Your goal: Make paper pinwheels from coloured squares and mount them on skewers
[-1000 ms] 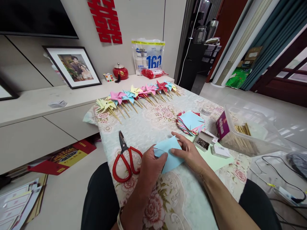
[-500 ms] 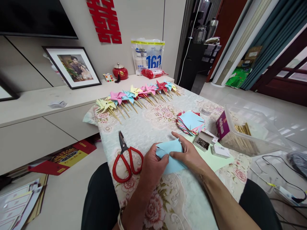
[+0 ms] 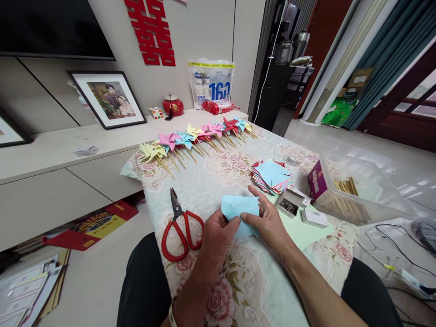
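Both hands, left [image 3: 218, 234] and right [image 3: 269, 222], pinch the blue paper [image 3: 240, 210] held between them.

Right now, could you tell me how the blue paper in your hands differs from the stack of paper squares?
The blue paper is one folded sheet pinched between both hands; the stack lies untouched on the table, flat and mixed in colour. Both are light craft paper, and the stack's top sheet is also blue.

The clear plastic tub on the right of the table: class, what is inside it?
Inside the clear plastic tub lies a bundle of wooden sticks along its near side. A purple label covers the end wall, so whatever lies directly behind it cannot be seen.
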Tool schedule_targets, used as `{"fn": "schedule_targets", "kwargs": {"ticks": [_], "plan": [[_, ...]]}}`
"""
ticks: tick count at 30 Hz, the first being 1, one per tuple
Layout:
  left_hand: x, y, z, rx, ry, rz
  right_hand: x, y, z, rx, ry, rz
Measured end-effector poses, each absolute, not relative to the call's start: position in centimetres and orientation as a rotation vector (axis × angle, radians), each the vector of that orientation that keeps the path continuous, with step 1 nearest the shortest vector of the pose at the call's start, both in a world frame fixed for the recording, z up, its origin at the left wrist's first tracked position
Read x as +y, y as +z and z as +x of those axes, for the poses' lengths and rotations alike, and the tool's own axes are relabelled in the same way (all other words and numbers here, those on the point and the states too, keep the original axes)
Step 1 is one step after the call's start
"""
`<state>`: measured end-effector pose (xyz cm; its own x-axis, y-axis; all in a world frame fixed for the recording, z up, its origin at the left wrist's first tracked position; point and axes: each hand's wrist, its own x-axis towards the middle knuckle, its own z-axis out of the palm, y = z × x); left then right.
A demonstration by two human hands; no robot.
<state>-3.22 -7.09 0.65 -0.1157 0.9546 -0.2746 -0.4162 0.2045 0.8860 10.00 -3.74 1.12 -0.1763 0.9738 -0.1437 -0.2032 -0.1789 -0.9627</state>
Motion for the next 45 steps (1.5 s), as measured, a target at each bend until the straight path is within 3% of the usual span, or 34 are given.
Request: {"fn": "schedule_targets", "kwargs": {"ticks": [10, 17, 23, 45], "plan": [[-7.0, 0.4, -3.7, 1.225, 1.328, 0.668, -3.6, 1.0, 10.1, -1.113, 1.498, -1.058], [-6.7, 0.0, -4.5, 1.216, 1.315, 0.653, -3.6, 1.0, 11.6, -1.282, 0.889, -0.965], [-6.5, -0.9, -4.7, 1.172, 1.330, 0.653, -4.0, 1.6, 11.3, -1.861, 0.761, -0.750], [-6.4, -0.7, -4.7, 1.185, 1.370, 0.611, -3.7, 1.5, 11.7, -2.002, 1.061, -0.715]]}}
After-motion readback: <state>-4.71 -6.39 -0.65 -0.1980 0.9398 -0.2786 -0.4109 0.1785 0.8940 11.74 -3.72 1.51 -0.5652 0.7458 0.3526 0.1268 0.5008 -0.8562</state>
